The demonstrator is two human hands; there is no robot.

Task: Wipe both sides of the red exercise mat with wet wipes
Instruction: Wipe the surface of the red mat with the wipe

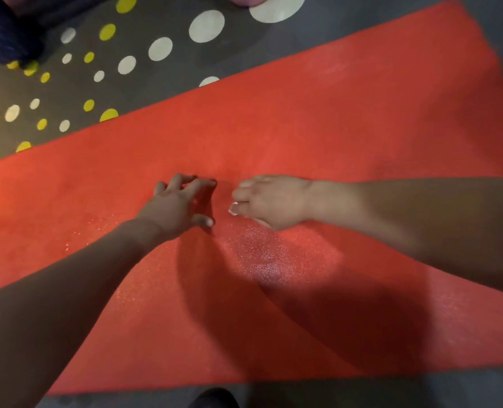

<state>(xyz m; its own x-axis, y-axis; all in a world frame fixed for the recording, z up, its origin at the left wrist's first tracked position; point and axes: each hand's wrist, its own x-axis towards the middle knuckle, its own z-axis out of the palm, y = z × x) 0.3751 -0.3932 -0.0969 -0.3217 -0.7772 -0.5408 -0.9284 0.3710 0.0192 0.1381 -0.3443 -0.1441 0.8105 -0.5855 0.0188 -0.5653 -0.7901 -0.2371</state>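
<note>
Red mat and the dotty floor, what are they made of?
The red mat looks like foam or rubber: it has a fine grainy surface, shiny where it seems damp. The dotty floor looks like soft, matte carpet, though it is hard to be sure.

Your red exercise mat [332,113] lies flat and slantwise on the floor [144,83], its textured top glistening wet in a patch near the middle. Your wet wipe [233,208] shows only as a small white scrap bunched in your right hand [271,200], low over the mat.
</note>
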